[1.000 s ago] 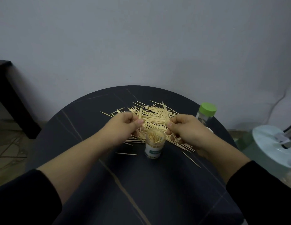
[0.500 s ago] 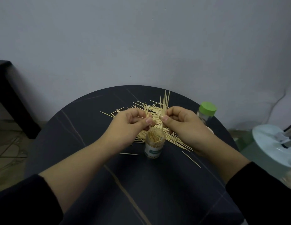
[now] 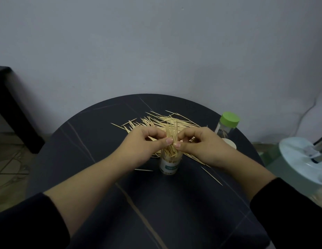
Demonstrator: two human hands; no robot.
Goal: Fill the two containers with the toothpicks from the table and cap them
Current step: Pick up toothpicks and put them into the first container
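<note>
left hand (image 3: 147,141) and right hand (image 3: 198,144) are pinching an upright toothpick bundle (image 3: 172,130) over the open container (image 3: 170,166), fingers curled tight; loose pile (image 3: 156,121) is lying just behind it; splayed tips catching the rim could tip it, scattering sticks

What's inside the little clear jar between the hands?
Toothpicks stand inside the jar; the left hand and right hand pinch a bundle over its mouth. Its label hides the bottom.
</note>
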